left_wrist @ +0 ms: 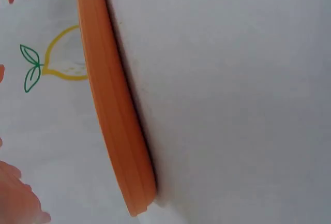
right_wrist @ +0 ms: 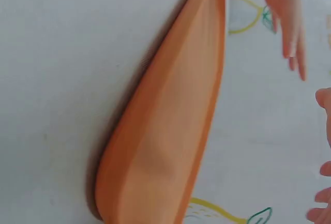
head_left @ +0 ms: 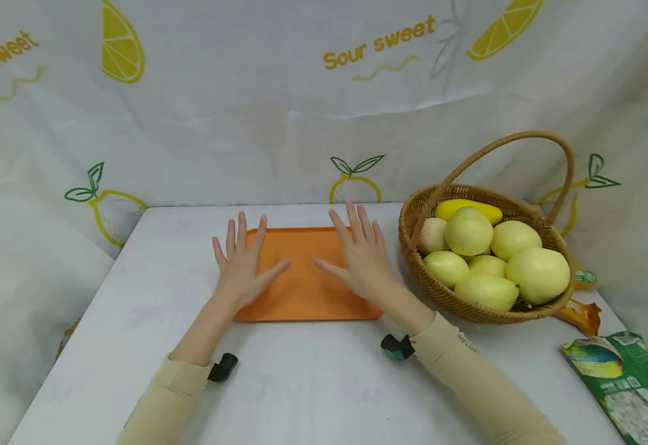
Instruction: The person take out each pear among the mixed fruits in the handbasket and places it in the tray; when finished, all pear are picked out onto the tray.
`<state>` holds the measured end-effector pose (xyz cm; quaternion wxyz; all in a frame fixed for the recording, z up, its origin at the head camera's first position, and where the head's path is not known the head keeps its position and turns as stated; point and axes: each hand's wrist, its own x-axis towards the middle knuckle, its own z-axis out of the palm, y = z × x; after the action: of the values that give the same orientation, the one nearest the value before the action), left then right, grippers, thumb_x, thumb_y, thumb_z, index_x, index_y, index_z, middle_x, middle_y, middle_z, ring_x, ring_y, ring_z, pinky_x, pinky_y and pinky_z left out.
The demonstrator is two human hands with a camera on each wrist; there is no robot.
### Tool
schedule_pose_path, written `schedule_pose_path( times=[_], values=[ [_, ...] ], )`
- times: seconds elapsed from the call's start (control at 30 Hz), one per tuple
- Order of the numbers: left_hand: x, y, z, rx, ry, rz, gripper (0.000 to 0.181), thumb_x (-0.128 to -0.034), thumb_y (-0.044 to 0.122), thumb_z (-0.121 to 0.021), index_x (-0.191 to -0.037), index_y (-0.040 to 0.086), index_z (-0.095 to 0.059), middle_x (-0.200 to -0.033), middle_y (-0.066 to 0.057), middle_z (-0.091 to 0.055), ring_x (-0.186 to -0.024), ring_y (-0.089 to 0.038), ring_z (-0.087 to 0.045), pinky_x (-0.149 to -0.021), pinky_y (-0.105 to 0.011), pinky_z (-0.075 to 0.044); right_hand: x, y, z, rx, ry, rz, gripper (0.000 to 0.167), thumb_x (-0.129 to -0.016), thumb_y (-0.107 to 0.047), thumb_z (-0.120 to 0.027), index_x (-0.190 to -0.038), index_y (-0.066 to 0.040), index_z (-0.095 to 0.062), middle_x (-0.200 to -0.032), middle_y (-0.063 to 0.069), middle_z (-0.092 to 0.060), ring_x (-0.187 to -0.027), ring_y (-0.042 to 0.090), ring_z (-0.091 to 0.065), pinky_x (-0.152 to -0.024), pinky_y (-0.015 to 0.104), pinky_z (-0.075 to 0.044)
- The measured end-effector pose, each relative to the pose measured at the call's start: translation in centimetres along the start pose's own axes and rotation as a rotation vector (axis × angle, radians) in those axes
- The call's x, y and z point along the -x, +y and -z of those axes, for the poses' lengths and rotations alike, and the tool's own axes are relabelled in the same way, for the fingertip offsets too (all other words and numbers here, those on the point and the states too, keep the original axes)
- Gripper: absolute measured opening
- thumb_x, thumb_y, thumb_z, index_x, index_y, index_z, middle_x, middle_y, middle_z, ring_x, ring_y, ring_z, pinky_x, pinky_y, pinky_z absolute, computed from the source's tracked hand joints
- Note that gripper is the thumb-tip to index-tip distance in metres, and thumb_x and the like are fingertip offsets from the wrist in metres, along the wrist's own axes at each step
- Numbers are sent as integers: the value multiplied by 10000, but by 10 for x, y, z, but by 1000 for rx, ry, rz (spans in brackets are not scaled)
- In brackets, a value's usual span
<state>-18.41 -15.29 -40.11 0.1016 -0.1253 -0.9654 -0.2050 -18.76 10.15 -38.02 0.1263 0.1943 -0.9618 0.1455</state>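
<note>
An orange tray [head_left: 307, 290] lies flat on the white table, its rim [left_wrist: 111, 105] close up in the left wrist view. My left hand [head_left: 241, 272] is spread over the tray's left side, fingers straight and apart. Over its right side, my right hand [head_left: 364, 259] is spread the same way. Neither hand holds anything. The right wrist view shows the tray's corner and inner wall [right_wrist: 165, 131], with the left hand [right_wrist: 285, 12] beyond it and a few fingertips of the right hand at the edge.
A wicker basket [head_left: 412, 247] with a tall handle stands at the right, full of pale green fruit [head_left: 468, 230] and a yellow item [head_left: 471, 209]. Beside it lie an orange packet [head_left: 581, 316] and a green bag [head_left: 624, 383]. A lemon-print curtain [head_left: 235, 142] hangs behind the table.
</note>
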Motion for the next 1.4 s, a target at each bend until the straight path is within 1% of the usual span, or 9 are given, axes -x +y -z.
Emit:
schedule_pose_path(
  times=[0.2, 0.3, 0.4, 0.53, 0.7, 0.87, 1.0, 1.23, 1.4],
  values=[
    [17, -6, 3, 223, 101, -133, 783, -945, 416, -614, -1559, 107, -239, -1601, -122, -203, -1462, -324, -158, -1135, -595, -149, 27, -1, 35, -205, 124, 156, 718, -927, -429, -643, -1494, -89, -362, -1575, 111, -263, -1423, 295, -279, -944, 479, -483],
    [24, -11, 4, 314, 147, -176, 647, -939, 273, -660, -1489, 59, -395, -1504, -133, -405, -1382, -311, -356, -1091, -544, -312, 40, 3, 52, -235, 175, 221, 560, -914, -338, -675, -1391, -96, -510, -1469, 67, -442, -1299, 241, -468, -751, 382, -551],
    [30, -18, 6, 364, 157, -204, 545, -922, 189, -687, -1419, 67, -501, -1408, -121, -516, -1301, -300, -467, -1046, -517, -386, 52, 10, 69, -257, 217, 281, 365, -887, -240, -709, -1221, -109, -643, -1298, 22, -586, -1154, 192, -583, -780, 339, -539],
    [35, -30, 10, 386, 88, -200, 538, -917, 171, -695, -1415, 95, -507, -1409, -97, -509, -1311, -300, -450, -1057, -532, -366, 66, 24, 94, -265, 258, 336, 195, -841, -130, -735, -1034, -134, -706, -1104, -20, -661, -926, 115, -626, -743, 217, -495],
    [38, -44, 14, 388, -87, -139, 711, -923, 257, -692, -1521, 111, -336, -1535, -128, -334, -1408, -341, -285, -1096, -589, -270, 77, 46, 120, -217, 262, 309, 206, -806, -73, -756, -986, -165, -718, -1032, -77, -670, -932, 84, -613, -769, 161, -469],
    [39, -56, 12, 404, -278, -70, 988, -893, 364, -715, -1574, 74, -60, -1618, -170, -15, -1463, -388, -35, -1113, -646, -133, 81, 70, 139, -161, 213, 240, 263, -777, -53, -781, -1000, -178, -719, -1010, -86, -661, -901, 94, -600, -724, 130, -447],
    [40, -65, 7, 386, -382, -3, 1140, -849, 487, -725, -1565, 84, 65, -1616, -148, 117, -1465, -386, 58, -1119, -647, -73, 78, 86, 155, -122, 145, 196, 263, -802, -72, -774, -1039, -156, -698, -1012, -42, -665, -888, 148, -618, -668, 238, -511],
    [44, -79, -1, 370, -459, 11, 1237, -803, 498, -763, -1543, 31, 112, -1605, -167, 160, -1449, -415, 127, -1128, -618, 29, 61, 115, 183, -75, -138, -40, 441, -923, -264, -686, -1287, -40, -577, -1244, 157, -602, -1038, 319, -598, -780, 489, -504],
    [46, -79, -2, 368, -456, -3, 1250, -784, 484, -785, -1546, 27, 94, -1609, -157, 153, -1449, -418, 124, -1125, -624, 25, 44, 138, 194, -29, -341, -117, 646, -936, -355, -657, -1375, 68, -445, -1340, 298, -488, -1144, 431, -527, -863, 577, -465]
  ],
)
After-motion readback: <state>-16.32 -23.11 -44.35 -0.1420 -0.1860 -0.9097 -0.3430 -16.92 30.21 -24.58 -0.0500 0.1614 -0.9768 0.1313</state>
